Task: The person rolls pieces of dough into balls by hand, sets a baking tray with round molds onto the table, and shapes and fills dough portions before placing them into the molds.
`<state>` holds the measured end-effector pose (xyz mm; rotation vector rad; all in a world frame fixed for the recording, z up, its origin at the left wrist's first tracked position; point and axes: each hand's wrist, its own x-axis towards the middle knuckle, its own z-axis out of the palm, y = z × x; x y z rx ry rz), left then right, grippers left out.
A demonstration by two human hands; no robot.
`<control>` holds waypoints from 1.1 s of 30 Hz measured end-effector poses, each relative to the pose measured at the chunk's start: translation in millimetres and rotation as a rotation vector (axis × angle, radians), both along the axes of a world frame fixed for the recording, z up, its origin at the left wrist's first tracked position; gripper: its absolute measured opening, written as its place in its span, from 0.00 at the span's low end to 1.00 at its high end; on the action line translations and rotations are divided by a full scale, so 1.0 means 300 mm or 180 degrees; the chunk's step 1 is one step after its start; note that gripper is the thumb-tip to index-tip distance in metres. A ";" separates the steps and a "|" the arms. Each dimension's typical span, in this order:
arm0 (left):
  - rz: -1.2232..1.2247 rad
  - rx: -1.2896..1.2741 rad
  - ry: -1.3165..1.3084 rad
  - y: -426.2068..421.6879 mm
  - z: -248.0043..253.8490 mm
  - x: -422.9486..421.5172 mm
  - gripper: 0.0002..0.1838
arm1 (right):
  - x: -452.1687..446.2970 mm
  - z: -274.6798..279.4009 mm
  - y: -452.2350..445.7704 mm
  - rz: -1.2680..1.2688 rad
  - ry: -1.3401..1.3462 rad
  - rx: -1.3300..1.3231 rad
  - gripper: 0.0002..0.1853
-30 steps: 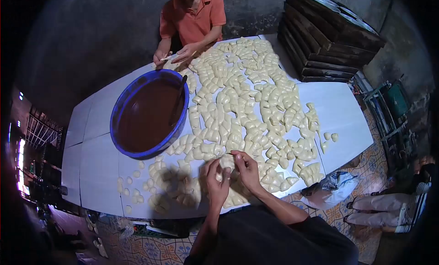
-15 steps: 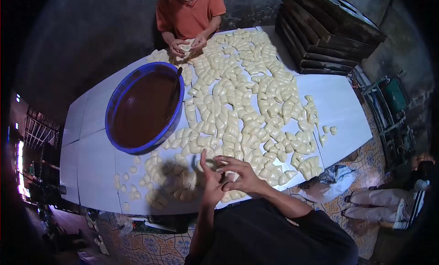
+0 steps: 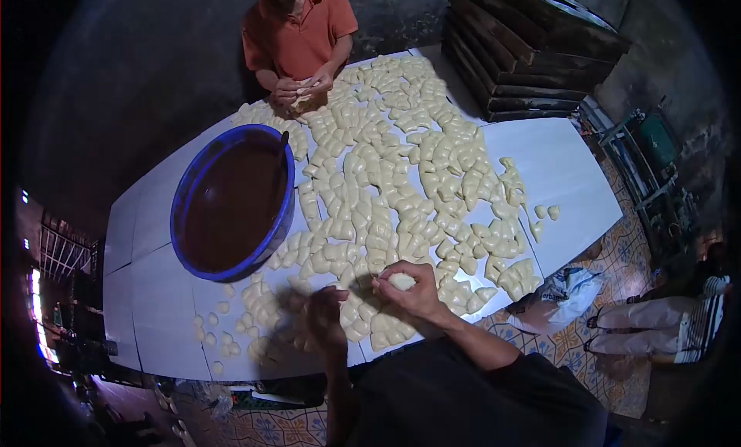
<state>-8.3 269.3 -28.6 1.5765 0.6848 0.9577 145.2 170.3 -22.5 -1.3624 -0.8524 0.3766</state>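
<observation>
White surface (image 3: 549,163), dark wall (image 3: 147,92) | dough pieces (image 3: 378,235) pale, glossy | right hand (image 3: 417,291) gripping dough lump (image 3: 401,281) | left hand (image 3: 327,321): can't tell

Basin (image 3: 231,204) left of dough pieces (image 3: 401,177), on table (image 3: 552,161)

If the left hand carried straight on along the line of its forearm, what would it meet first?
Most likely the pale dough pieces just beyond the fingers of the left hand. Its height above the table is unclear, so it might pass over them.
</observation>
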 end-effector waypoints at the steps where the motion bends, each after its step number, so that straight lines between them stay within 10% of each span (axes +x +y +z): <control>1: -0.0216 0.0704 -0.0118 0.001 -0.011 0.019 0.06 | -0.013 -0.015 0.006 -0.0043 0.0085 -0.0041 0.06; 11: -0.0315 0.0552 0.0452 -0.095 0.099 0.058 0.06 | -0.017 -0.006 0.007 0.0134 0.0165 -0.0811 0.09; 15: -0.0282 0.0343 0.0147 -0.083 0.099 0.072 0.06 | -0.007 0.071 0.019 0.0093 -0.0281 -0.0793 0.42; 23: -0.0199 0.0398 0.0065 -0.069 0.034 0.066 0.10 | 0.000 0.031 0.018 0.0186 -0.0645 -0.0949 0.40; 26: -0.0510 -0.0603 0.0504 -0.093 0.051 0.081 0.15 | -0.029 0.030 0.021 -0.0142 -0.0673 -0.0724 0.43; 28: -0.1083 -0.3412 -0.0945 -0.099 0.024 0.103 0.20 | -0.070 -0.013 0.030 -0.0088 -0.0593 -0.0660 0.43; 33: -0.0925 -0.3429 -0.0872 -0.088 -0.043 0.106 0.17 | -0.060 -0.028 -0.005 0.0460 -0.2338 -0.1104 0.41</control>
